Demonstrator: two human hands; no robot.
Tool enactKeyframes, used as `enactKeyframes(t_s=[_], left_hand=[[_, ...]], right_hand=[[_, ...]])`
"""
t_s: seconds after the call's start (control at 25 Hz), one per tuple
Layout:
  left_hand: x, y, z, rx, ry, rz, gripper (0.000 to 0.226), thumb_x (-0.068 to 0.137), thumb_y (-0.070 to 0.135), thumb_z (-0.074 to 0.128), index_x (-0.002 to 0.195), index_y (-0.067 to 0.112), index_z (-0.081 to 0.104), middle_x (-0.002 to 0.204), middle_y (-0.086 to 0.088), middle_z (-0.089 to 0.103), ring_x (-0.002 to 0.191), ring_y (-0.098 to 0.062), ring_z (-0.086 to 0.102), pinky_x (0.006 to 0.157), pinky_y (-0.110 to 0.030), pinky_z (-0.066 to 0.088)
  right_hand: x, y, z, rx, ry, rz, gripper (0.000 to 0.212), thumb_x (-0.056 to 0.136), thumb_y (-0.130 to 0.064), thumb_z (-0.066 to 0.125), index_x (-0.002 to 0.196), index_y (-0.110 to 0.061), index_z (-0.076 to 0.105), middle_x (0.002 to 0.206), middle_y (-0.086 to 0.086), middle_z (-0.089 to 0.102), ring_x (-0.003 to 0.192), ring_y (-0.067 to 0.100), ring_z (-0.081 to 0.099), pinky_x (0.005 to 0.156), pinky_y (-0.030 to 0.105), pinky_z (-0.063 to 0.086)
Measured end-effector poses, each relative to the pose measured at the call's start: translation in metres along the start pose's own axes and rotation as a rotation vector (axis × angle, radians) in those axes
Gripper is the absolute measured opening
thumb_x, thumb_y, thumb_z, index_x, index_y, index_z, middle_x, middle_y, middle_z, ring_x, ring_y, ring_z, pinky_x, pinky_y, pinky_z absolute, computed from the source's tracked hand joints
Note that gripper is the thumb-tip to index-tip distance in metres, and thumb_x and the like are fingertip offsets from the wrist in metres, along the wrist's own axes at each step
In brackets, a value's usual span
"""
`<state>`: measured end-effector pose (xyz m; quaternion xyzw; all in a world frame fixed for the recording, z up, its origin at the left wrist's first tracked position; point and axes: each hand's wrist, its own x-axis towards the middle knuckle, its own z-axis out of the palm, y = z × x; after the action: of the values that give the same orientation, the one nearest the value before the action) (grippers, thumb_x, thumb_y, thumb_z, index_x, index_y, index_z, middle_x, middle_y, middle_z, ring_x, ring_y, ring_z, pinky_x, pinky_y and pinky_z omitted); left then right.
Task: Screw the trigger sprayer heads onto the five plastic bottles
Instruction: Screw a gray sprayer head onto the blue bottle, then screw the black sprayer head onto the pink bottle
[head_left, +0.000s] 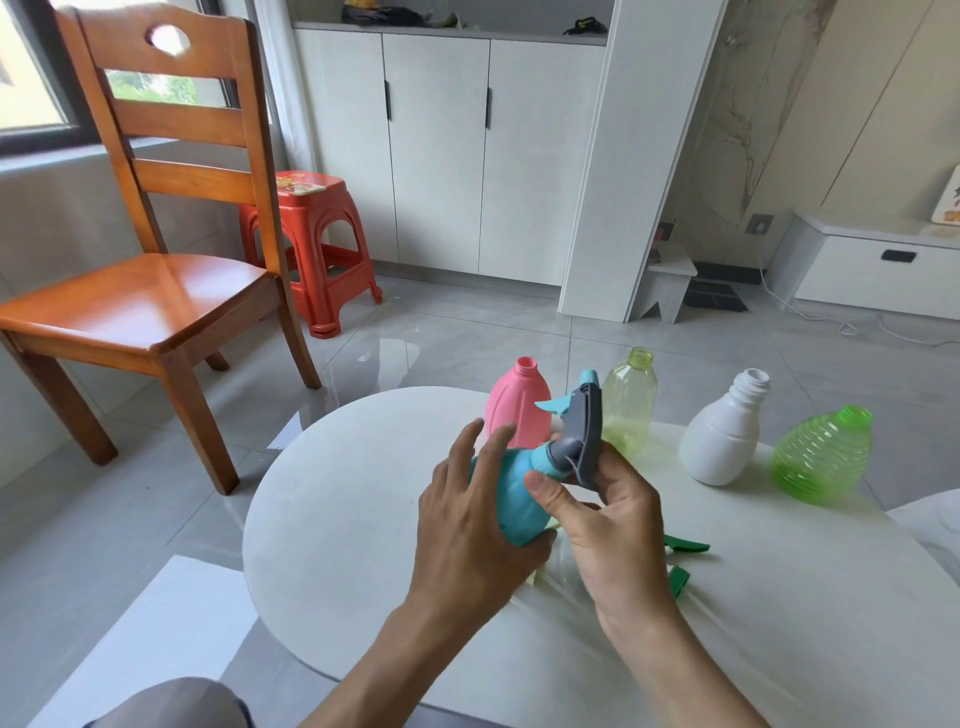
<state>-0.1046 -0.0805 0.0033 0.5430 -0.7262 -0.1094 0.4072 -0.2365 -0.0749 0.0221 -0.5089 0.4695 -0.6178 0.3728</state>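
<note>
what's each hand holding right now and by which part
Left hand holds the blue bottle by its body, fingers partly lifted; right hand grips the grey sprayer head at its neck.

a wooden chair (150, 291) fills the left of the frame, its seat turned toward the lower left. just behind it, left of centre, stands a red plastic stool (311, 244). white cabinets (441, 156) line the upper centre. at the right edge sits a low white drawer unit (872, 270), with a small white step stool (670, 280) near it on the grey tiled floor (467, 332).
</note>
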Motion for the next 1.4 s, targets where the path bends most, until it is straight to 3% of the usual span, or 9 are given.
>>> enactKeyframes(t_s=[0.12, 0.28, 0.32, 0.6, 0.76, 0.92, 1.08, 1.24, 1.4], left_hand=[[-0.002, -0.001, 0.007, -0.012, 0.050, -0.075, 0.081, 0.063, 0.052, 0.070, 0.136, 0.023, 0.050, 0.143, -0.002, 0.048, 0.120, -0.028, 0.053, 0.091, -0.044, 0.051], [0.025, -0.027, -0.005, -0.164, 0.101, -0.094, 0.076, 0.058, 0.040, 0.084, 0.125, 0.035, 0.051, 0.122, 0.015, 0.053, 0.104, 0.001, 0.053, 0.080, -0.006, 0.040], [0.038, -0.037, -0.009, -0.204, 0.119, -0.110, 0.077, 0.056, 0.038, 0.087, 0.125, 0.034, 0.051, 0.116, 0.015, 0.055, 0.101, 0.003, 0.053, 0.078, -0.005, 0.040], [0.119, -0.124, -0.009, -0.294, 0.080, -0.286, 0.073, 0.054, 0.031, 0.092, 0.118, 0.031, 0.056, 0.106, 0.003, 0.060, 0.096, -0.020, 0.061, 0.079, -0.042, 0.058], [0.138, -0.160, 0.007, -0.380, 0.040, -0.353, 0.069, 0.047, 0.039, 0.091, 0.108, 0.041, 0.058, 0.099, 0.011, 0.062, 0.094, -0.018, 0.065, 0.071, -0.032, 0.056], [0.147, -0.175, 0.008, -0.467, -0.069, -0.396, 0.071, 0.043, 0.042, 0.093, 0.103, 0.054, 0.057, 0.095, 0.014, 0.068, 0.087, -0.007, 0.068, 0.062, -0.017, 0.053], [0.136, -0.175, -0.001, -0.389, -0.162, -0.472, 0.105, 0.049, 0.041, 0.095, 0.138, 0.048, 0.039, 0.121, 0.010, 0.059, 0.105, -0.010, 0.062, 0.077, -0.022, 0.051], [0.103, -0.181, -0.023, -0.239, -0.260, -0.646, 0.114, 0.058, 0.030, 0.094, 0.152, 0.030, 0.030, 0.152, -0.004, 0.040, 0.132, -0.023, 0.043, 0.105, -0.043, 0.044], [0.079, -0.171, -0.054, -0.197, -0.355, -0.692, 0.064, 0.073, 0.018, 0.087, 0.131, 0.019, 0.060, 0.136, -0.007, 0.054, 0.116, -0.019, 0.055, 0.088, -0.037, 0.057]], right_hand=[[-0.004, 0.001, 0.017, -0.098, 0.040, -0.026, 0.031, 0.073, -0.022, 0.082, 0.100, -0.030, 0.072, 0.094, -0.015, 0.076, 0.090, 0.006, 0.070, 0.064, 0.019, 0.053], [0.000, -0.001, 0.009, -0.018, -0.076, 0.041, 0.031, 0.079, -0.024, 0.074, 0.107, -0.036, 0.068, 0.107, -0.013, 0.075, 0.093, 0.005, 0.069, 0.072, 0.025, 0.057], [0.001, -0.001, 0.004, -0.025, -0.089, 0.067, 0.027, 0.079, -0.024, 0.073, 0.104, -0.035, 0.069, 0.107, -0.012, 0.075, 0.088, 0.004, 0.069, 0.071, 0.025, 0.055], [0.000, 0.011, -0.016, -0.136, -0.199, 0.189, 0.025, 0.088, -0.013, 0.071, 0.093, -0.037, 0.071, 0.096, -0.006, 0.077, 0.084, 0.017, 0.068, 0.075, 0.029, 0.054], [0.002, 0.015, -0.016, -0.185, -0.247, 0.220, 0.020, 0.078, -0.031, 0.065, 0.093, -0.043, 0.069, 0.094, -0.010, 0.077, 0.076, 0.009, 0.067, 0.067, 0.021, 0.050], [0.010, 0.022, -0.012, -0.181, -0.247, 0.236, 0.011, 0.084, -0.027, 0.068, 0.092, -0.035, 0.071, 0.091, -0.005, 0.078, 0.082, 0.022, 0.069, 0.071, 0.027, 0.055], [0.012, 0.020, -0.006, -0.231, -0.220, 0.259, 0.012, 0.090, -0.013, 0.070, 0.092, -0.025, 0.071, 0.088, -0.002, 0.077, 0.080, 0.022, 0.069, 0.072, 0.029, 0.054], [0.001, 0.028, -0.001, -0.763, -0.225, -0.126, 0.009, 0.089, -0.020, 0.064, 0.097, -0.025, 0.066, 0.086, -0.011, 0.072, 0.077, 0.014, 0.064, 0.068, 0.031, 0.049], [-0.025, 0.046, 0.027, -1.259, -0.460, -0.424, 0.019, 0.085, -0.038, 0.067, 0.089, -0.019, 0.068, 0.084, -0.001, 0.073, 0.090, 0.029, 0.062, 0.076, 0.043, 0.046]])
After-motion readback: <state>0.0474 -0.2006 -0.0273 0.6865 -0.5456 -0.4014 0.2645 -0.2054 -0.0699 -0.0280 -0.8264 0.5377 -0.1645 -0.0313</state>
